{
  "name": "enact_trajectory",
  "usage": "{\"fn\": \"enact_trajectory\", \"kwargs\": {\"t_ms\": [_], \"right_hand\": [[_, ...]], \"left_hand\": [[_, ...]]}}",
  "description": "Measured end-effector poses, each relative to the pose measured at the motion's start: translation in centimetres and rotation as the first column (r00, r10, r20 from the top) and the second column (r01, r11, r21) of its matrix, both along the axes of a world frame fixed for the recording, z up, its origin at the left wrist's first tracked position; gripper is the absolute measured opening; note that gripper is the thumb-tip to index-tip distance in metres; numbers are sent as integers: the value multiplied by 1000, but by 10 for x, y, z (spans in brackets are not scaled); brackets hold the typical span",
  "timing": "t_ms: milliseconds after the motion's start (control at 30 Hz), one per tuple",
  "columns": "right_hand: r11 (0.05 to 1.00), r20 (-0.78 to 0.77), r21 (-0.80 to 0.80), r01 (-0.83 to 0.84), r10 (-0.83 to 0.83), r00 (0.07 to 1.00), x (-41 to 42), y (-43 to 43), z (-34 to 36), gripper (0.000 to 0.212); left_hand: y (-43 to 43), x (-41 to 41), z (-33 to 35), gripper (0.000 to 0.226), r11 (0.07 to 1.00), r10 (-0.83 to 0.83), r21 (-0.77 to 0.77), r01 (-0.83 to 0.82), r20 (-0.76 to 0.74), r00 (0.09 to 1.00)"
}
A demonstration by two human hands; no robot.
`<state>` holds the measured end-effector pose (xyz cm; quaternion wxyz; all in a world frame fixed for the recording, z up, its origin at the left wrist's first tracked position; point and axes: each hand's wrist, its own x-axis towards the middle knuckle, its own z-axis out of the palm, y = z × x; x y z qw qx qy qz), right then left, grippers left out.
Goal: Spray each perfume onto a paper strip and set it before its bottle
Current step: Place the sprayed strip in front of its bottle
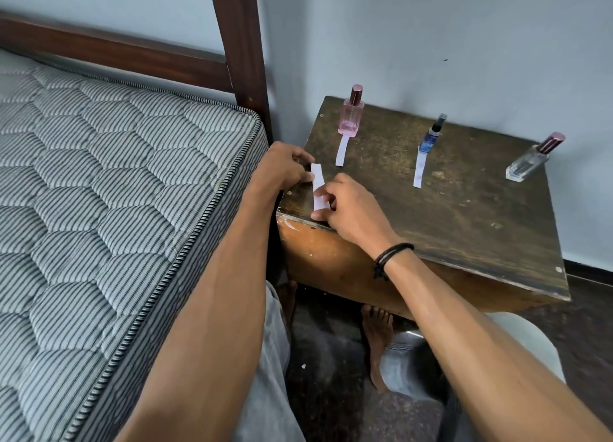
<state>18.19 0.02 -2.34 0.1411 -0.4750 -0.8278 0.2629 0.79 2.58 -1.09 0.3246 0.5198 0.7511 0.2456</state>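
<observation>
Three perfume bottles stand along the back of a worn wooden side table (464, 216): a pink one (351, 114) at the left, a slim blue spray bottle (431, 135) in the middle, a clear one with a dark pink cap (530, 163) at the right. A white paper strip (341, 150) lies before the pink bottle, and another strip (420, 170) before the blue one. At the table's near left corner, a loose white strip (317, 184) is pinched by both hands: my left hand (285, 169) holds its upper part, my right hand (351, 206) its lower end.
A striped quilted mattress (109, 193) on a dark wooden bed frame (242, 50) sits close to the table's left side. A grey wall runs behind the table. My bare feet and grey trousers show on the dark floor (331, 358) below the table.
</observation>
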Motion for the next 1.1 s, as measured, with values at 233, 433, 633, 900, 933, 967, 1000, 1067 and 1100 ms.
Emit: {"fn": "enact_trajectory", "kwargs": {"t_ms": [233,433,633,900,933,967,1000,1067,1100], "right_hand": [[996,-68,-68,61,-66,996,2,5,-1,30],[980,-116,-187,65,-88,989,9,11,5,28],[957,-188,-278,83,-139,972,12,13,4,21],[970,-222,-180,164,-202,954,12,13,5,13],[969,-236,-177,173,-212,948,12,14,5,14],[968,-251,-176,180,-221,942,12,14,6,14],[967,-264,-173,186,-227,937,13,15,8,14],[967,-292,-165,193,-235,927,15,17,11,15],[967,-308,-163,196,-239,921,16,17,13,16]], "left_hand": [[2,2,3,27,999,21,-26,-20,44,999],[2,4,8,27,998,34,-54,-30,79,996],[1,5,8,26,998,45,-55,-41,86,995],[-3,2,16,35,995,-5,-102,21,151,989],[-5,1,18,40,992,-26,-116,46,163,986],[-7,-1,20,45,990,-39,-127,63,180,983],[-9,-1,22,47,989,-40,-133,69,205,978],[-12,0,24,49,988,-36,-136,71,244,969],[-11,1,23,50,989,-37,-128,70,241,970]]}}
